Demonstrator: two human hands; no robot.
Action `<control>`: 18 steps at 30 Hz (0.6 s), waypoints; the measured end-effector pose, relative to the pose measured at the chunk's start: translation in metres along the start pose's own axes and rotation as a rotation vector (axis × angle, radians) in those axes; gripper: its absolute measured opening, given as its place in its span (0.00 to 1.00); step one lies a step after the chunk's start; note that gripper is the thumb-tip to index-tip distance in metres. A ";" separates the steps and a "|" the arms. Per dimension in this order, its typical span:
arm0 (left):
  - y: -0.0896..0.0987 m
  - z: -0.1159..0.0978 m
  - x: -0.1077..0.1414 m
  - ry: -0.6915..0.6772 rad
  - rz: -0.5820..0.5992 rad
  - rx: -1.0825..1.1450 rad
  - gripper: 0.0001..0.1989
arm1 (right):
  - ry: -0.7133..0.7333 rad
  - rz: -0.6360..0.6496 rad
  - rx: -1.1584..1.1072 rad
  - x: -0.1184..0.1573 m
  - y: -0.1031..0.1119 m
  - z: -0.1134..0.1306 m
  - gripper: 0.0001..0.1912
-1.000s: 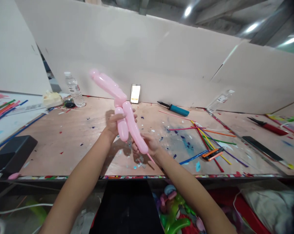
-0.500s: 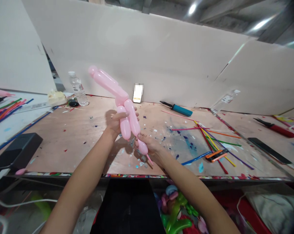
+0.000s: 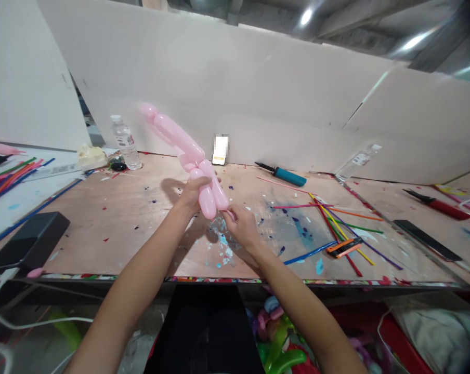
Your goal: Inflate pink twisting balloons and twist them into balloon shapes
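A twisted pink balloon [image 3: 179, 137] slants over the table, with a small round bubble at its upper left end and two long lobes at its lower end. My left hand [image 3: 194, 193] is closed around the middle, its thumb lying across the lobes. At the bottom tip of the right-hand lobe, my right hand [image 3: 239, 223] pinches the balloon's end; the tail is mostly hidden by the fingers. Bits of blue and white scrap lie on the wood beneath both hands.
A lit phone [image 3: 220, 149] leans on the white panel. A teal balloon pump [image 3: 288, 176], uninflated balloons [image 3: 338, 223] and an orange cutter [image 3: 344, 247] lie to the right. On the left stand a water bottle [image 3: 126, 143] and a dark box [image 3: 32, 241]. Finished balloons [image 3: 284, 348] are below the table edge.
My right hand has risen slightly, and the bubble and tail that hung below its grip no longer show. The lower lobes have turned and shifted right in my left hand.
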State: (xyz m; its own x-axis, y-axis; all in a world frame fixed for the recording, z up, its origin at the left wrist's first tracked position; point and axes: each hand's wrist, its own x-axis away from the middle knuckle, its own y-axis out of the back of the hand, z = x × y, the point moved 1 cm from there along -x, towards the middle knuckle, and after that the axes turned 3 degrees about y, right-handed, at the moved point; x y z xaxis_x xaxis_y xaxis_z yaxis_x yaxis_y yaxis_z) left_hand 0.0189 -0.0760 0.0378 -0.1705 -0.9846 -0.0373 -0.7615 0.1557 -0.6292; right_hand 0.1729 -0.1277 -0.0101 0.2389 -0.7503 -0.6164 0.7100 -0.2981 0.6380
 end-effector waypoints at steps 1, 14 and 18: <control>-0.003 0.001 0.001 -0.012 -0.046 0.002 0.20 | 0.013 -0.035 0.056 0.000 0.001 -0.001 0.09; -0.007 0.003 0.003 -0.040 -0.092 -0.030 0.20 | 0.042 0.076 0.085 0.000 0.010 0.000 0.08; -0.005 0.001 0.002 -0.040 -0.094 -0.046 0.21 | -0.040 0.214 -0.194 -0.002 0.011 -0.003 0.10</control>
State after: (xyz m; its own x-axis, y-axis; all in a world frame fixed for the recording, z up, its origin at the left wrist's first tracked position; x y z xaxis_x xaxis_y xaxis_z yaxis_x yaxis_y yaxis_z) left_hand 0.0231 -0.0789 0.0399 -0.0727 -0.9973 -0.0116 -0.8012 0.0653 -0.5948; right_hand 0.1822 -0.1277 -0.0031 0.3736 -0.8078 -0.4559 0.7605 -0.0147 0.6492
